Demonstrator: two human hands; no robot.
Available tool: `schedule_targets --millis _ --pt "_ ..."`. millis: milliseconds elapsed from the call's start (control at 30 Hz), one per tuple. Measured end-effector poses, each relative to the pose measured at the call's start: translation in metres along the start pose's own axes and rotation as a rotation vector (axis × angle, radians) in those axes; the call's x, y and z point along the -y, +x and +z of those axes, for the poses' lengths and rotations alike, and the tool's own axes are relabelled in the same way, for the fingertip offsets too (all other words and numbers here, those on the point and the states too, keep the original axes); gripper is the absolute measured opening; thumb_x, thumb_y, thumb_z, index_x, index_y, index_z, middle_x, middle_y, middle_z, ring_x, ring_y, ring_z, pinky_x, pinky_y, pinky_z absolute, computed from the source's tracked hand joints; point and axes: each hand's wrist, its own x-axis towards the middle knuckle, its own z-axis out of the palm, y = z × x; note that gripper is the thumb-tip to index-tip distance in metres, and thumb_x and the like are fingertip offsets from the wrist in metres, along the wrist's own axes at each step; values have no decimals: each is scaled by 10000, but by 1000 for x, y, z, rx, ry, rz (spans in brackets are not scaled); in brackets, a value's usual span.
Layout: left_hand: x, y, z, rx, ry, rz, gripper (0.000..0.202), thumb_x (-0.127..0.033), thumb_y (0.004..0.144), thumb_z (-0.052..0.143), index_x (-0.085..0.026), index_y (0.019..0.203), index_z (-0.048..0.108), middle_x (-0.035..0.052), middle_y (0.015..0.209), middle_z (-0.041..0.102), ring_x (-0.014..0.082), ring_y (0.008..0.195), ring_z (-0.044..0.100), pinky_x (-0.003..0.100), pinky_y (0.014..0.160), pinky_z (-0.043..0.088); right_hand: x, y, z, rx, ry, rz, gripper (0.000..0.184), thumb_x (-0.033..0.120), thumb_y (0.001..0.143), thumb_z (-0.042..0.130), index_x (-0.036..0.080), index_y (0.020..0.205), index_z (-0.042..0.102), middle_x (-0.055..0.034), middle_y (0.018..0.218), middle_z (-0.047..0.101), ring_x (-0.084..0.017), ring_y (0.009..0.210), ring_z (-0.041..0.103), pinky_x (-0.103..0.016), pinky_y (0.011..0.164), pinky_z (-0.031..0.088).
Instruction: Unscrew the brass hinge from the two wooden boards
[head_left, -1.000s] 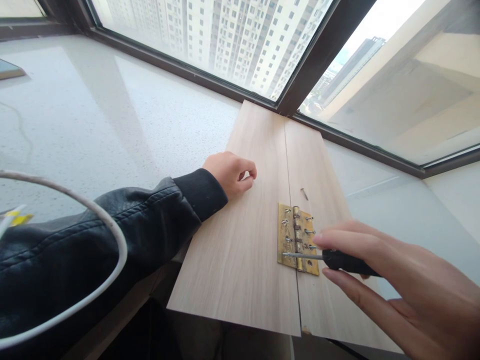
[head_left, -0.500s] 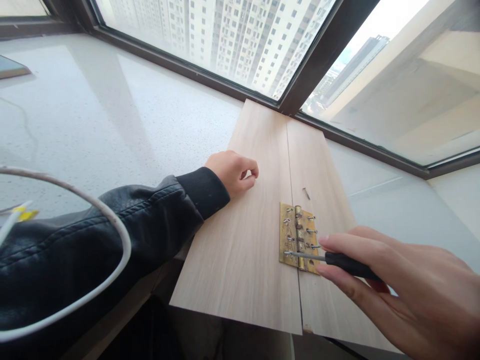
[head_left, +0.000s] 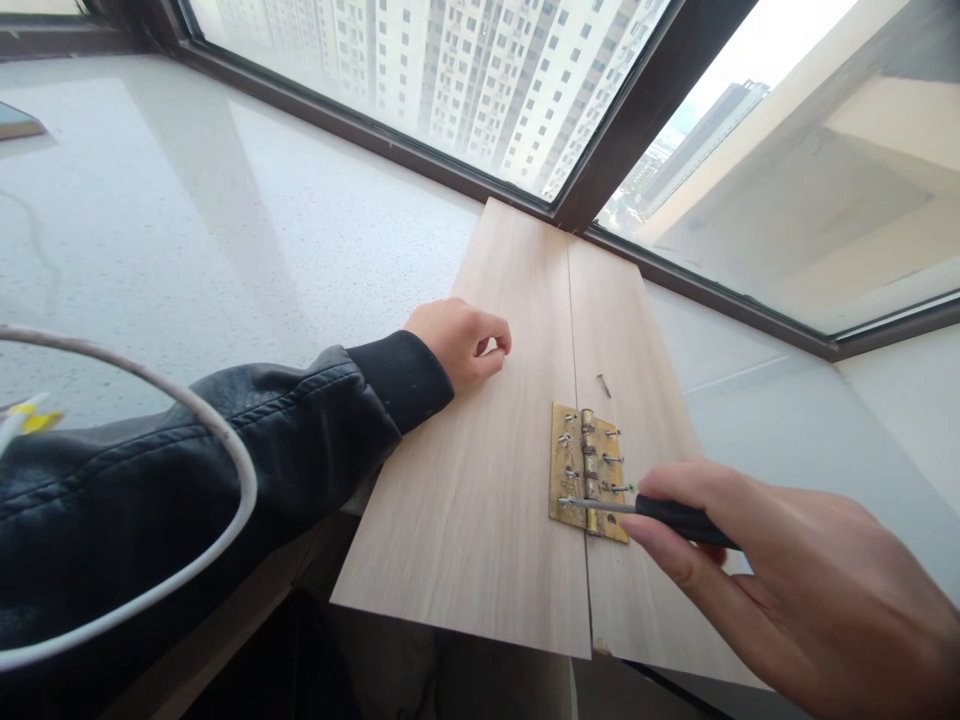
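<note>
My right hand grips the black handle of a screwdriver between thumb and fingers. Its thin metal shaft reaches left across a brass hinge, and the tip meets a screw at the near left corner. Several screws stand up, partly sunk, in both leaves of the hinge, which spans the seam between a left wooden board and a right wooden board. A loose screw lies just beyond the hinge. My left hand rests on the left board, fingers curled and thumb against index, with nothing visible in it.
The boards lie on a white speckled ledge below dark-framed windows. A white cable loops over my left sleeve. At far left are a yellow-tagged wire and the corner of a flat object. The boards' front edge overhangs a dark space.
The whole view has shifted slightly, so the boards and hands appear a little further left and up. The screwdriver stays at the same corner screw, and my left hand keeps its place on the board.
</note>
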Motion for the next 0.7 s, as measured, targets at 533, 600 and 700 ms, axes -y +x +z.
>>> schedule_targets --millis 533,600,700 --pt "-3 0 -3 37 3 -27 207 -254 738 581 -223 840 759 -27 568 599 115 548 502 270 587 350 3 0 -6 44 56 24 321 357 939 505 285 1251 477 -43 1119 688 -188 791 706 -282 584 553" --pt "-3 0 -3 37 1 -23 208 -255 738 581 -223 841 758 -28 570 597 115 551 502 274 588 350 2 -1 -6 19 59 5 206 300 938 516 293 1143 529 -4 976 704 -145 654 672 -254 524 515" --pt "-3 -1 -3 31 0 -24 210 -259 737 576 -224 838 758 -29 568 591 113 552 499 273 589 347 1 1 -1 -52 -37 -4 109 324 932 536 280 1031 548 25 760 666 -140 518 612 -277 467 462"
